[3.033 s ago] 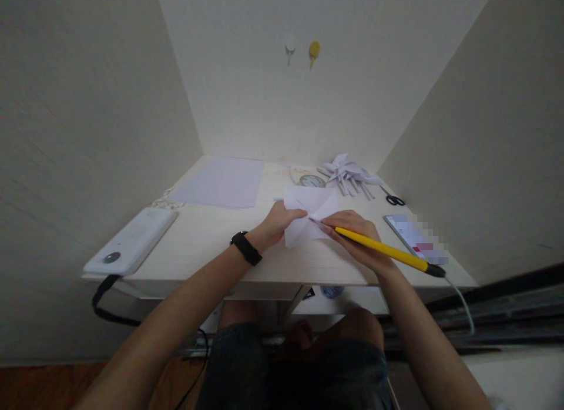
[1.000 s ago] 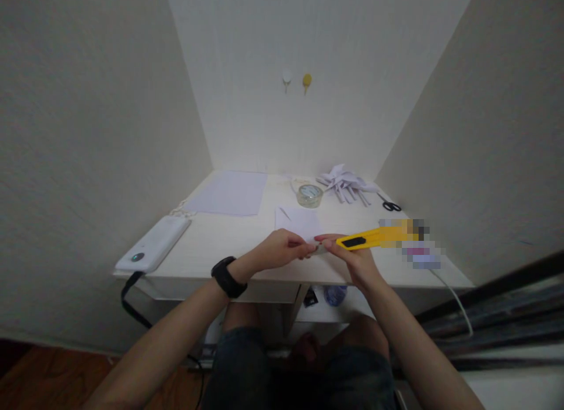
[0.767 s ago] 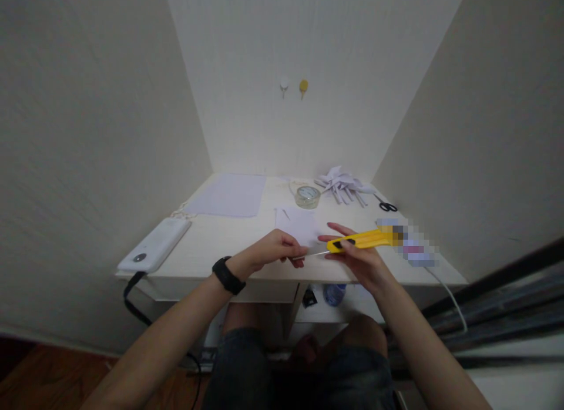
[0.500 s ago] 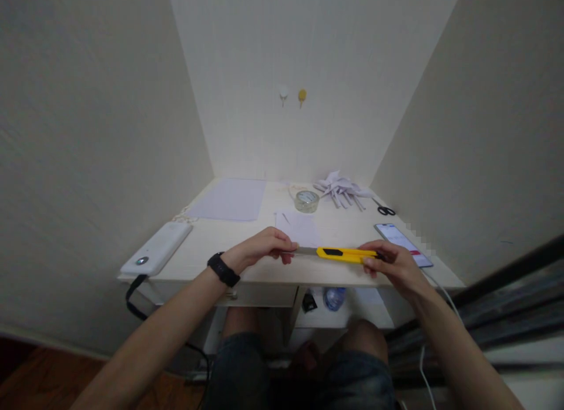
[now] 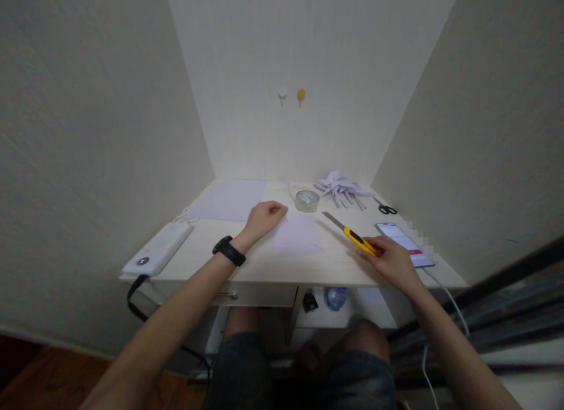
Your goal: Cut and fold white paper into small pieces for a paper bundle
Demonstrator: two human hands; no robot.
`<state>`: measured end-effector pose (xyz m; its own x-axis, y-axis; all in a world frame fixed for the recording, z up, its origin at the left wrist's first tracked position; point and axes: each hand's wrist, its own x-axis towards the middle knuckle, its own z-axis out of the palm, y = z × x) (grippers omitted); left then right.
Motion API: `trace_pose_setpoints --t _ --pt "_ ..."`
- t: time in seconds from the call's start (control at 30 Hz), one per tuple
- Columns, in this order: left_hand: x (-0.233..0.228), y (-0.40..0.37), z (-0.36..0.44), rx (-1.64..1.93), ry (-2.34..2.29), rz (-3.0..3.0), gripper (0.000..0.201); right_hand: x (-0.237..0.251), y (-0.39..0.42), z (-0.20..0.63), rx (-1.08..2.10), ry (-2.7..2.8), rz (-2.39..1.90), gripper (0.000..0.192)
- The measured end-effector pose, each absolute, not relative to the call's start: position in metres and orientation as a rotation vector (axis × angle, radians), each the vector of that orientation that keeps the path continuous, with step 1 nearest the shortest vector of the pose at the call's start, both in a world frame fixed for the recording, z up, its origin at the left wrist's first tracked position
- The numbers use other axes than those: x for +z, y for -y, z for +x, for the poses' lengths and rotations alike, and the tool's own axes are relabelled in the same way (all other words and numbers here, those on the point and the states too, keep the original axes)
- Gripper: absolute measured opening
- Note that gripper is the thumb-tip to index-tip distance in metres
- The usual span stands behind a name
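Paper square flat on worktop, left hand curled, fingertips on its far-left corner.
Right hand grips yellow knife, blade out; advisable: press paper firmly, fingers off the cut line.

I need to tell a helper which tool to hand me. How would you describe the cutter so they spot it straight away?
Start at the pale desk set between the walls and look at its right front part, beside the phone. There the right hand grips the utility knife, its bare blade slanting toward the tape roll. It is the only bright yellow thing on the desk; the black-handled scissors lie farther back.
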<state>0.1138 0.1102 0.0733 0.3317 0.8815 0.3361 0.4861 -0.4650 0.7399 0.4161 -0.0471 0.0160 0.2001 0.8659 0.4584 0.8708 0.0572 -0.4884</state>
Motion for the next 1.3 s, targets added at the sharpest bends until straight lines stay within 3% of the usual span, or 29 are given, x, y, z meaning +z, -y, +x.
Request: trace_pose_setpoints --t 0.13,0.4,0.8,1.03,1.3 --pt "0.062 -0.149 0.116 1.066 -1.404 2.138 0.031 0.013 0.024 0.415 -0.212 1.614 -2.082 0.038" --pt "0.032 -0.174 0.117 0.924 -1.084 1.813 0.021 0.007 -0.001 0.402 -0.344 1.644 -2.269 0.042" --pt "0.024 -0.172 0.098 0.767 -0.867 1.591 0.033 0.004 -0.014 0.403 -0.311 1.625 -2.333 0.043" --pt "0.022 -0.177 0.095 0.795 -1.059 2.040 0.019 0.000 -0.012 0.401 -0.376 1.642 -2.312 0.041" --pt "0.024 -0.172 0.097 0.721 -0.961 1.743 0.022 0.004 -0.004 0.393 -0.577 1.612 -2.041 0.042"
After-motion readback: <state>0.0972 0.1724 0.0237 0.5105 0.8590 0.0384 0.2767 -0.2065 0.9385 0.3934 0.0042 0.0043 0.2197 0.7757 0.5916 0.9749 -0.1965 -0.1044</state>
